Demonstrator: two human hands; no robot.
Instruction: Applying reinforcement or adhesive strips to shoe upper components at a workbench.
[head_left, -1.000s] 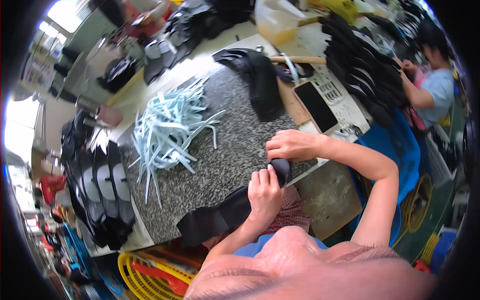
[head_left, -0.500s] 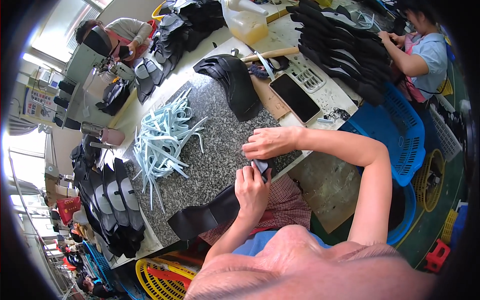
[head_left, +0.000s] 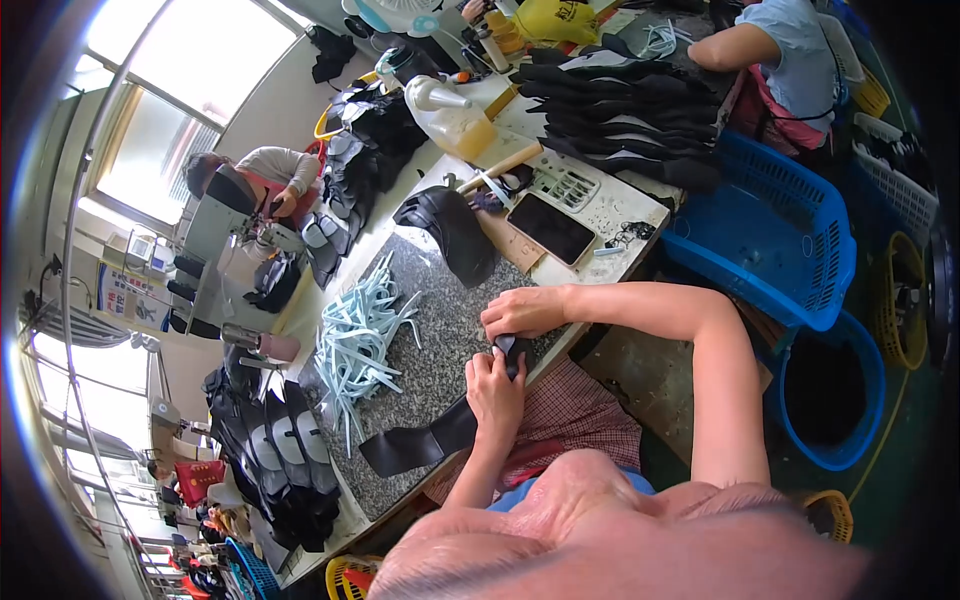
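Note:
At the near edge of a speckled granite slab, my left hand pinches a folded black shoe-upper piece. My right hand has its curled fingers on the far end of that piece. A long black panel lies over the slab edge and passes behind my left wrist; whether it joins the held piece, I cannot tell. To the left lies a tangled heap of pale blue strips. A stack of curved black uppers rests beyond my hands.
A phone, a hammer and a plastic bottle lie farther back. Black pieces are piled at left and far right. Blue baskets stand at right. Two co-workers sit nearby, one at a sewing machine.
The view has shifted, showing more window and wall at the left. Both hands still grip the black piece, with the fingers only slightly moved.

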